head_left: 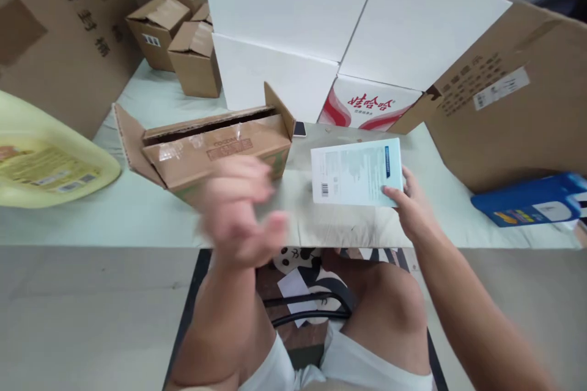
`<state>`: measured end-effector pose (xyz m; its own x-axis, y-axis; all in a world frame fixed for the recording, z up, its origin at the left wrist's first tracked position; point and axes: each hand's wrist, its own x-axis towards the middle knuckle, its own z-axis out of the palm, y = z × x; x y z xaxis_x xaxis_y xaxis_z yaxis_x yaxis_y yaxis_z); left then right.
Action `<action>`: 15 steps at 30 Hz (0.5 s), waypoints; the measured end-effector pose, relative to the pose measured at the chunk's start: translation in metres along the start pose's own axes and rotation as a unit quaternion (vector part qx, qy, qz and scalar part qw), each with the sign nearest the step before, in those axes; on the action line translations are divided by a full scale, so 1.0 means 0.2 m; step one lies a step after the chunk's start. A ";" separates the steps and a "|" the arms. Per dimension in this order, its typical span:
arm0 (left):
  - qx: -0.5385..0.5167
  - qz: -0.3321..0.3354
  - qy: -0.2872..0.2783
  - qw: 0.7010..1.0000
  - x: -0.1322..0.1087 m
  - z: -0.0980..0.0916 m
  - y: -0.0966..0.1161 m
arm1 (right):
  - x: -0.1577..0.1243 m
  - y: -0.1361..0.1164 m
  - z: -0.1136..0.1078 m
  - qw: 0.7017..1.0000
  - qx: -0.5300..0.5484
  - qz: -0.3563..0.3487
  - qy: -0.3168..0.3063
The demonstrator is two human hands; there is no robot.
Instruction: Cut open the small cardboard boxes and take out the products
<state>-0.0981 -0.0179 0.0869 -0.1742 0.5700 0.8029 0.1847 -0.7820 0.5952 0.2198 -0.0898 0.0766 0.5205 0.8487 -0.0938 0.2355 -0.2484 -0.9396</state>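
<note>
My right hand point(415, 204) is closed on the right end of a white and pale-blue printed carton point(351, 172), its thumb on the upper face. The carton is over the table, with a barcode near its lower left corner. My left hand point(238, 208), blurred by motion, is raised in front of a brown cardboard box point(224, 143). Its fingers are loosely bent, the thumb stands apart, and nothing shows in it. End flaps of the brown box stick out at both sides, and my left hand covers part of its front.
A pale cloth covers the table point(156, 226). A yellow bottle point(55, 156) lies left, a blue bottle point(527, 200) right. Small cartons point(195, 58), stacked white boxes point(275, 67) and a large cardboard panel point(518, 104) stand behind. A phone-like object point(299, 129) lies beside the brown box.
</note>
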 end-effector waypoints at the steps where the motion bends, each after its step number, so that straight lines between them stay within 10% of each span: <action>1: -0.015 0.014 -0.158 0.987 -0.04 0.08 0.02 | -0.01 0.01 0.02 1.000 0.027 -0.004 -0.011; 3: 0.012 -0.058 -0.370 0.927 -0.14 0.23 0.01 | -0.05 0.03 0.05 0.997 0.075 -0.013 -0.026; 6: 0.047 -0.193 -0.476 0.857 -0.25 0.35 -0.09 | -0.09 0.10 0.06 0.995 0.096 -0.001 -0.027; 11: -0.058 -0.340 -0.356 0.869 -0.33 0.39 -0.27 | -0.08 0.25 0.04 0.989 0.141 -0.041 -0.023; 15: -0.223 -0.544 -0.245 0.771 -0.41 0.45 -0.32 | 0.00 0.35 0.10 0.985 0.131 -0.096 -0.057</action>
<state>-0.0085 0.0076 -0.0150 0.4152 0.8909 -0.1842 -0.1817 0.2796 0.9428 0.2198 -0.0982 0.0048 0.3886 0.9186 0.0715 0.0932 0.0380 -0.9949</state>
